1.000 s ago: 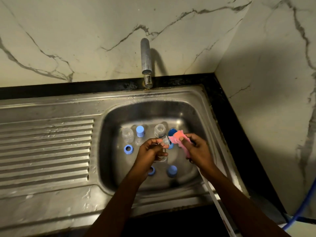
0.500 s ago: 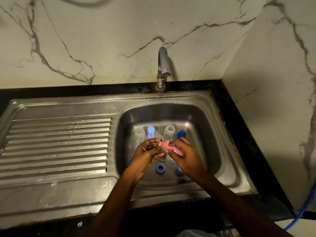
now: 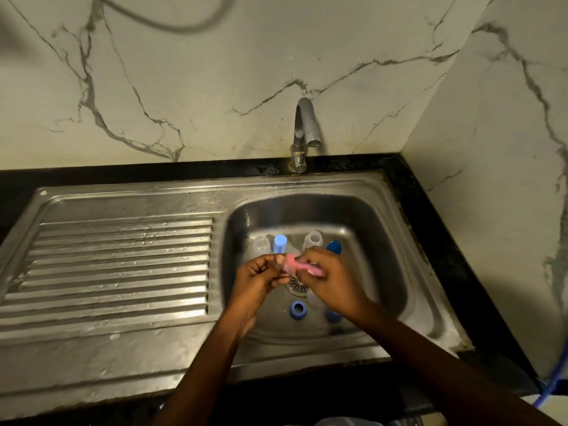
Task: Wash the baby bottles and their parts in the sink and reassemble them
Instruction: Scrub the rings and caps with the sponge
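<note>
Both hands meet over the middle of the steel sink basin. My right hand grips a pink sponge and presses it against a small clear part pinched in my left hand; the part is mostly hidden by fingers. Behind the hands stand a clear bottle, a light blue cap, a second clear bottle and a dark blue piece. A blue ring lies on the basin floor in front, and another blue piece shows under my right wrist.
The tap rises behind the basin with no water visibly running. A ribbed draining board fills the left. Marble walls close the back and right; a blue hose hangs at the lower right. The drain sits below the hands.
The view has shifted, so the sink sits further right and lower. My right hand has brought the sponge onto the part in my left hand and keeps rubbing it.
</note>
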